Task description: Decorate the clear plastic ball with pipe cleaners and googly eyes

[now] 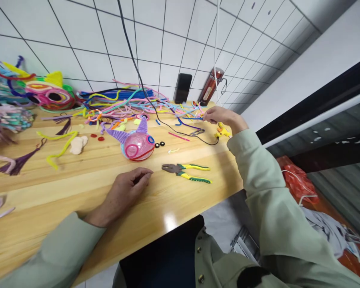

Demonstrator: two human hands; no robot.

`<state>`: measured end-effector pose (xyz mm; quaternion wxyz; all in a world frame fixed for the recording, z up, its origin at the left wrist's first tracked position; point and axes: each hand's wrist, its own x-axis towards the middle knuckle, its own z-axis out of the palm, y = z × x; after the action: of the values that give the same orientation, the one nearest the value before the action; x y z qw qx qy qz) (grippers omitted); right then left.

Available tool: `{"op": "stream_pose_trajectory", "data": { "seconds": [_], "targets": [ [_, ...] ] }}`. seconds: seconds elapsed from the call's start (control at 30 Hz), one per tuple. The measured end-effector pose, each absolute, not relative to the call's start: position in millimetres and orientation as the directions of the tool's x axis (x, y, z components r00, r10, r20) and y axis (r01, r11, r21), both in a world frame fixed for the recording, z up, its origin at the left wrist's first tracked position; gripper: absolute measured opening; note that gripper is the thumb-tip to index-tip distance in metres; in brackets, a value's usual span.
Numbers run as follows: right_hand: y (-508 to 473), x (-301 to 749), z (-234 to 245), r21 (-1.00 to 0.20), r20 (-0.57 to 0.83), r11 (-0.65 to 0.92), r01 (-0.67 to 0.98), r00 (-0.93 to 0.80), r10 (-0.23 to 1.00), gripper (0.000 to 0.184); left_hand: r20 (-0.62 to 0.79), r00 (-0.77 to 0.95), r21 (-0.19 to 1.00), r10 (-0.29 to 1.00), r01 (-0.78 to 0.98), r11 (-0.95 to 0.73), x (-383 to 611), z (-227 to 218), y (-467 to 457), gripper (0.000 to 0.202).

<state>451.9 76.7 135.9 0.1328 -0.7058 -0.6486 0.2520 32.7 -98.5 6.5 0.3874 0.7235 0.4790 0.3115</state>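
The left hand is rested half curled and empty on the wooden table, just left of the pliers, whose steel jaws are pointed at it, rubber grips away. Beyond the pliers, the right hand is bent over fuzzy pipe cleaners beside a yellow glue gun; its grip cannot be told.
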Motion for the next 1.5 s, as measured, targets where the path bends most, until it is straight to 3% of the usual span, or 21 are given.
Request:
{"op": "stream_pose_trajectory", "data": {
  "seconds": [0.07,0.23,0.33,0.57,0.63,0.7,0.83,0.9,1.0,1.1,1.17,1.37,1.5],
  "targets": [
    [69,447,131,-0.455,-0.179,-0.138,0.879,0.061,0.982,0.034,0.075,0.344,0.857,0.936,0.457,-0.237,33,8,-99,0.052],
    [77,427,109,-0.442,0.012,-0.110,0.890,0.128,0.992,0.023,0.065,0.356,0.840,0.932,0.485,-0.244,33,9,-99,0.053],
    [89,414,100,-0.419,0.048,-0.089,0.904,0.120,0.992,0.023,0.065,0.352,0.837,0.934,0.490,-0.243,33,10,-99,0.053],
    [76,443,121,-0.342,-0.228,-0.116,0.932,0.038,0.973,0.030,0.101,0.333,0.863,0.938,0.440,-0.249,35,12,-102,0.044],
    [60,464,130,-0.442,-0.233,-0.155,0.883,0.054,0.971,0.029,0.120,0.331,0.867,0.936,0.424,-0.261,35,13,-102,0.040],
    [37,476,135,-0.650,-0.200,-0.105,0.753,-0.036,0.979,0.023,0.146,0.320,0.870,0.936,0.408,-0.275,33,14,-103,0.036],
    [-16,450,130,-0.808,-0.099,0.021,0.589,-0.171,0.980,0.019,0.186,0.264,0.887,0.946,0.369,-0.277,30,14,-108,0.025],
    [-37,418,122,-0.841,-0.187,0.042,0.539,-0.363,0.913,0.017,0.202,0.236,0.916,0.951,0.299,-0.268,28,15,-111,0.023],
    [-56,371,105,-0.838,-0.233,0.140,0.528,-0.577,0.783,0.017,0.251,0.240,0.932,0.938,0.201,-0.301,25,15,-115,0.041],
    [-61,347,91,-0.826,-0.227,0.224,0.518,-0.668,0.709,0.019,0.295,0.279,0.880,0.914,0.292,-0.374,23,14,-117,0.022],
    [-61,346,83,-0.810,-0.186,0.281,0.514,-0.681,0.709,0.020,0.296,0.321,0.838,0.900,0.365,-0.406,21,13,-118,0.010],
    [-65,355,69,-0.753,0.032,0.472,0.459,-0.690,0.723,0.020,0.253,0.427,0.835,0.868,0.357,-0.418,27,12,-117,0.019],
    [-65,353,59,-0.625,0.215,0.638,0.449,-0.687,0.694,0.016,0.276,0.428,0.835,0.860,0.336,-0.435,34,13,-115,0.028]
  ]
}}
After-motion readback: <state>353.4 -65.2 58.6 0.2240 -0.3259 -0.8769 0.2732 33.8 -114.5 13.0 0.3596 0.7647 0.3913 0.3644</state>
